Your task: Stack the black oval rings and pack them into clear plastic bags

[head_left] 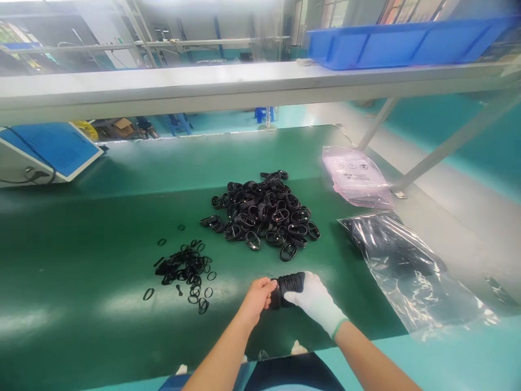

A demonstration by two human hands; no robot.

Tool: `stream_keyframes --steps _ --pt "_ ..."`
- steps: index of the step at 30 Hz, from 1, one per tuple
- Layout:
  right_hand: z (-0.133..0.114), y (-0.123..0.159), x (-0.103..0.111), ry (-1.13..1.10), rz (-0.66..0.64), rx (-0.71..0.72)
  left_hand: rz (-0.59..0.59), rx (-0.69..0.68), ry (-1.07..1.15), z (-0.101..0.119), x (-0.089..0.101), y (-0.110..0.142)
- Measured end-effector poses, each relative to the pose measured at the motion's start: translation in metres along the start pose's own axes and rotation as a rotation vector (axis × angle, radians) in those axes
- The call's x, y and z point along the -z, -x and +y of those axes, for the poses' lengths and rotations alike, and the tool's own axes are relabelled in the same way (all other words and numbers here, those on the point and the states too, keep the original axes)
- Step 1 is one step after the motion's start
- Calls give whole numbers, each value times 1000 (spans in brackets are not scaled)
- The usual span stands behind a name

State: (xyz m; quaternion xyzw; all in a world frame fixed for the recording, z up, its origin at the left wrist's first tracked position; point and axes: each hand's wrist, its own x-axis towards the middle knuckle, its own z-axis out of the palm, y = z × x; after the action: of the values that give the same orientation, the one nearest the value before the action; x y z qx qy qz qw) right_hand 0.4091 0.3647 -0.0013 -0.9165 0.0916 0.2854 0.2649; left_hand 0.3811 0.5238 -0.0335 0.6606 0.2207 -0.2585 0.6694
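Observation:
My bare left hand (257,296) and my right hand (315,300), which wears a white glove, are both closed on one black coiled cable bundle (288,287) just above the green mat (81,271) near its front edge. Beyond the hands lies a large pile of black coiled cables (264,214). To the left of my left hand sits a smaller heap of thin black rubber bands (185,269), with a few loose bands scattered round it.
A clear plastic bag holding dark items (402,260) lies to the right, and a pink plastic bag (358,176) lies behind it. A blue-topped device (44,152) stands at the far left. Overhead runs a shelf (244,87) carrying a blue bin (399,41).

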Motion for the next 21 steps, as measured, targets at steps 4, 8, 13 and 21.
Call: stream_keyframes --steps 4,8,13,21 --pt "1 2 2 13 -13 13 50 -14 117 -9 -12 -3" --pt "2 3 4 11 -33 25 80 -15 166 -7 -13 2" --pt "0 2 -2 22 -21 11 78 -7 157 -4 -19 -2" --pt "-9 5 -15 56 90 -44 111 -33 -72 4 0 11"
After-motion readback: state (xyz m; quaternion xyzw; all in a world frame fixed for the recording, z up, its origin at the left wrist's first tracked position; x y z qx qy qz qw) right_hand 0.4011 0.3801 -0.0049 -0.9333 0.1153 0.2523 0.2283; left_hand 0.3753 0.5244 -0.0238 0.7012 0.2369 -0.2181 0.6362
